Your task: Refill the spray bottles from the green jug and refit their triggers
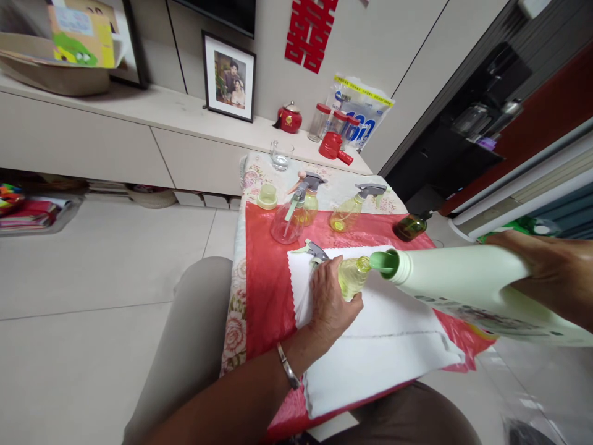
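My left hand (330,303) is closed around a small yellow clear bottle (353,276) whose top is off, low over a white cloth (384,358). My right hand (551,272) grips a large pale green jug (456,272) by its handle, tilted almost level. The jug's green spout (382,261) meets the small bottle's mouth; whether liquid is flowing I cannot tell. Just beyond my left hand lies a grey spray head (315,250). Behind it stand a pink clear spray bottle (286,222) and a yellow spray bottle (345,213).
A red plastic sheet (264,278) covers the table under the cloth. A pale green cap (267,196), a glass cup (281,154) and a dark green pump bottle (411,227) sit toward its far side. Beyond, the cabinet holds a red pot (290,118) and lidded jars (319,122).
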The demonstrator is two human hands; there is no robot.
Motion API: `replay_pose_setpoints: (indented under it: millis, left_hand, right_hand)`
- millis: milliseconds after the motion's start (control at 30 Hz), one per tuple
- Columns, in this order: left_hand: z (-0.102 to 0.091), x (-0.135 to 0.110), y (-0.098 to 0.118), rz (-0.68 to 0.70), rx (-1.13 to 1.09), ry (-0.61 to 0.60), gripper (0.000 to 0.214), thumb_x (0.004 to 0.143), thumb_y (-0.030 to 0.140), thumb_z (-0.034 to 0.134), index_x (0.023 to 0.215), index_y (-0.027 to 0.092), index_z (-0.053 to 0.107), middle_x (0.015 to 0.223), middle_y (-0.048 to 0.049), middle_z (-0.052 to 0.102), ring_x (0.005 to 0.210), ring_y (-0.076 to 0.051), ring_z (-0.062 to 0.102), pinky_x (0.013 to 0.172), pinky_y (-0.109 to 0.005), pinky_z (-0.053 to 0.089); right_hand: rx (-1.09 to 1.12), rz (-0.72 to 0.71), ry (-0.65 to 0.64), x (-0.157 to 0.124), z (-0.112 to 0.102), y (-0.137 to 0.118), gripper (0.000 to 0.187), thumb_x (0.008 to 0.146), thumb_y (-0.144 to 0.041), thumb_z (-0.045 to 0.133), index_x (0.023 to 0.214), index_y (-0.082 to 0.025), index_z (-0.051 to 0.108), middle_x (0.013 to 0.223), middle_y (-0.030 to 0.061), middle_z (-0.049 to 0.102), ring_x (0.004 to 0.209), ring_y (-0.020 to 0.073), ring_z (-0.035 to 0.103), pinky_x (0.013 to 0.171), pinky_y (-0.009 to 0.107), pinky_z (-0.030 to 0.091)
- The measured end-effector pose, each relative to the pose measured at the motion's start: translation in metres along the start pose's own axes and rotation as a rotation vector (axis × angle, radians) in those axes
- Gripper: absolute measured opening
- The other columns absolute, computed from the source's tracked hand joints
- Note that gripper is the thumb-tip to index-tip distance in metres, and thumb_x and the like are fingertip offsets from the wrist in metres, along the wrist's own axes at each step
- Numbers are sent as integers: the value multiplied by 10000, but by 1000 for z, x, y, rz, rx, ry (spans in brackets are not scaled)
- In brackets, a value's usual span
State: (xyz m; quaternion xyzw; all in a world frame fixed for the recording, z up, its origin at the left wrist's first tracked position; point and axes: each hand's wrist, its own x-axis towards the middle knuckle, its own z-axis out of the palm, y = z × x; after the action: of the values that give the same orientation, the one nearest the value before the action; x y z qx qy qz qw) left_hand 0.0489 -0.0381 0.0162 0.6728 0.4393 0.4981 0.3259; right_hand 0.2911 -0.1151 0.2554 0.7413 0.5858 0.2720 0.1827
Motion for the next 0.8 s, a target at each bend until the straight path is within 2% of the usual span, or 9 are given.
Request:
replay_pose_setpoints:
  millis: [367,800]
  left_hand:
    - [0,1,1,-1,-6,11,744,644,84,691,1324,200,412,1217,-124,601,1147,-333,577,1007,-547,502]
    - [-1,1,1,-1,4,10,748,645,90,687,1331,199,410,1225,-119,601,1150,-324,577,1009,-528,503]
  right_hand:
    - [30,14,-45,2,-6,-4,378,599,-415,589,973,-430,642,640,-55,636,437,185,514,417,256,322]
    - [31,-16,5,1,-2,-3,373,587,-390,601,957,-416,643,616,-59,624,417,169,480,421,249,304]
